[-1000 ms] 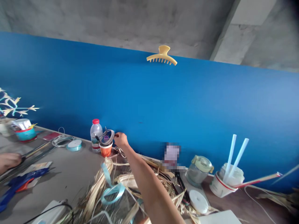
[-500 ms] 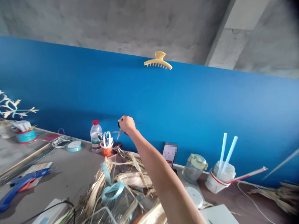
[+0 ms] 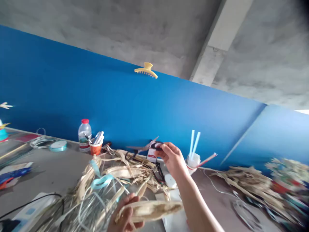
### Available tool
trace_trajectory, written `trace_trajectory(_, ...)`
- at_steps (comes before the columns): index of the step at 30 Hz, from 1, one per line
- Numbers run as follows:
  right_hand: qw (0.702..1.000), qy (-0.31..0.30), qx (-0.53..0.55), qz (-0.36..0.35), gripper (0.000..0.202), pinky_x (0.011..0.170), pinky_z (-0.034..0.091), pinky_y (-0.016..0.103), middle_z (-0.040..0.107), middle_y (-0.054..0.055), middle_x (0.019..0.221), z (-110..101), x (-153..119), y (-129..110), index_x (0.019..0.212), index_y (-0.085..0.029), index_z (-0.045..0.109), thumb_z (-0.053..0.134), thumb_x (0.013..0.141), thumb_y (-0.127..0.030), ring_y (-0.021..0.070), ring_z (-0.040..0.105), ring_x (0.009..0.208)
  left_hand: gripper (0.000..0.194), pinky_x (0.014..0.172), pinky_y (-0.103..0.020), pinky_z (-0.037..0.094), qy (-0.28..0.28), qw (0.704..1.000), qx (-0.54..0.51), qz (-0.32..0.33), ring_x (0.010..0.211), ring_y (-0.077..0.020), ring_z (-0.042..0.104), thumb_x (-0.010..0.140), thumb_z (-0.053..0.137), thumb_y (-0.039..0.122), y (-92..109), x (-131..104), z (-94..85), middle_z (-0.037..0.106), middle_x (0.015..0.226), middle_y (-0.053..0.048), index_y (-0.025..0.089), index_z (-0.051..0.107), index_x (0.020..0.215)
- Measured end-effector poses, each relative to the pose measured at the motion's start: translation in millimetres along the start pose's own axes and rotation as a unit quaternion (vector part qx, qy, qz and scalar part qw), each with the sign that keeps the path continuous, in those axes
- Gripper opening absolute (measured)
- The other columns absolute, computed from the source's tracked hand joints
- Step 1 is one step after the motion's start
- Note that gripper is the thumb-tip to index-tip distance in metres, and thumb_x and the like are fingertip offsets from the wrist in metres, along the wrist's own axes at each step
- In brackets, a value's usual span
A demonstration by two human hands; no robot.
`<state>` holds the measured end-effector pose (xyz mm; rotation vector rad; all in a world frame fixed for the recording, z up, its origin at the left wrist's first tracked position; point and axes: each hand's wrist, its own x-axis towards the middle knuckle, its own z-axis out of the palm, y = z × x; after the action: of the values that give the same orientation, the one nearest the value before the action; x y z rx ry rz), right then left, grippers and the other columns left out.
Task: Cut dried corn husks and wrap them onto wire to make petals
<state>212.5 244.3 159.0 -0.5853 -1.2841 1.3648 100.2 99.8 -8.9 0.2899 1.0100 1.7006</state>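
A pair of scissors (image 3: 145,147) hangs from my right hand (image 3: 172,158), whose fingers are closed around one dark handle; the blades are apart and point left. Lower down, my left hand (image 3: 125,214) grips a long, pale dried corn husk (image 3: 154,210), which stretches to the right below my right wrist. Behind and left of my hands lies a heap of dried husks (image 3: 125,171), with a light blue ribbon (image 3: 102,181) across its left part.
A bottle with a red cap (image 3: 84,135) and an orange-and-white cup of pens (image 3: 96,148) stand near the blue partition (image 3: 108,103). Ribbon spool (image 3: 58,146) at left. A cup with pale straws (image 3: 193,161) is behind my right forearm; more husks (image 3: 251,180) lie farther right.
My right hand has come back from the partition, lower and to the right, with the scissors. My left hand has come into view with a husk. The view has turned right.
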Motion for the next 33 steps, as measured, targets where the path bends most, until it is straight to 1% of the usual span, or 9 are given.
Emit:
trace_trajectory(4,0.998,-0.018,0.034,0.043,0.023,0.056,0.05,0.027,0.069,0.004,0.074,-39.9,-78.0,1.1,0.075,-0.016,0.063,0.074,0.07,-0.037,0.0136,0.063,0.053,0.063,0.041,-0.03,0.05,-0.112,0.992,0.022,-0.049,0.066,-0.025,0.065,0.047,0.084,0.044,16.5,-22.4,2.7,0.069,0.107,-0.014,0.021,0.069,0.105)
trace_trajectory(6,0.997,-0.02,0.014,0.07,0.025,0.059,0.05,0.028,0.069,0.005,0.071,-49.6,-103.4,3.8,0.076,-0.015,0.064,0.073,0.072,-0.038,0.0147,0.064,0.055,0.057,0.043,-0.029,0.049,-0.148,0.987,0.035,-0.046,0.063,-0.0222,0.063,0.053,0.081,0.041,25.4,-33.5,6.9,0.068,0.11,-0.014,0.021,0.07,0.106)
trace_trajectory(10,0.993,-0.021,0.036,0.112,0.031,0.063,0.05,0.03,0.068,0.004,0.072,-53.4,-130.4,14.7,0.074,-0.016,0.063,0.077,0.065,-0.041,0.015,0.063,0.055,0.056,0.045,-0.027,0.046,-0.19,0.981,0.032,-0.023,0.054,-0.0149,0.055,0.059,0.079,0.034,35.5,-50.5,23.0,0.071,0.105,-0.011,0.023,0.067,0.112)
trace_trajectory(15,0.986,-0.046,0.042,0.152,0.031,0.062,0.046,0.028,0.064,0.002,0.064,-50.8,-150.4,29.7,0.072,-0.014,0.064,0.078,0.063,-0.039,0.013,0.059,0.052,0.052,0.043,-0.024,0.043,-0.2,0.977,0.061,-0.045,0.046,-0.0118,0.049,0.048,0.084,0.024,33.4,-50.9,32.3,0.07,0.068,-0.003,0.018,0.072,0.098)
trace_trajectory(18,0.984,-0.103,0.023,0.143,0.036,0.067,0.045,0.028,0.064,0.004,0.068,-52.0,-158.0,29.5,0.069,-0.014,0.066,0.072,0.068,-0.05,0.0147,0.06,0.063,0.037,0.041,-0.021,0.039,-0.185,0.98,0.035,-0.062,0.044,-0.011,0.05,0.047,0.086,0.022,29.2,-42.1,24.2,0.065,0.057,-0.001,0.014,0.073,0.081)
trace_trajectory(21,0.978,-0.128,0.008,0.168,0.044,0.066,0.044,0.028,0.063,0.006,0.07,-54.0,-155.5,29.8,0.068,-0.013,0.067,0.064,0.072,-0.058,0.0145,0.058,0.066,0.024,0.043,-0.019,0.041,-0.195,0.977,0.024,-0.081,0.045,-0.0092,0.053,0.058,0.082,0.028,24.6,-31.5,15.8,0.067,0.062,-0.002,0.014,0.071,0.075)
trace_trajectory(28,0.936,-0.184,-0.143,0.263,0.019,0.046,0.034,0.021,0.056,-0.003,0.057,-63.5,-131.1,63.5,0.084,-0.022,0.07,0.069,0.07,-0.035,0.0092,0.046,0.048,0.027,0.056,-0.025,0.053,-0.202,0.971,0.021,-0.125,0.055,-0.0157,0.064,0.056,0.083,0.023,15.8,-7.4,21.6,0.068,0.063,-0.003,0.012,0.069,0.076)
trace_trajectory(31,0.915,-0.272,-0.104,0.278,0.045,0.047,0.035,0.021,0.057,-0.005,0.059,-66.1,-121.8,79.9,0.105,-0.025,0.066,0.075,0.062,-0.032,0.0094,0.046,0.049,0.024,0.057,-0.026,0.054,-0.204,0.969,0.027,-0.14,0.055,-0.0157,0.064,0.061,0.081,0.025,13.5,-1.6,20.7,0.068,0.064,-0.005,0.011,0.068,0.076)
trace_trajectory(33,0.914,-0.296,-0.083,0.263,0.055,0.048,0.034,0.021,0.057,-0.005,0.059,-66.8,-114.5,87.3,0.109,-0.023,0.064,0.079,0.056,-0.03,0.0094,0.045,0.049,0.022,0.056,-0.025,0.054,-0.19,0.971,0.031,-0.14,0.054,-0.0153,0.064,0.063,0.079,0.025,13.4,0.9,18.4,0.068,0.063,-0.004,0.011,0.068,0.076)
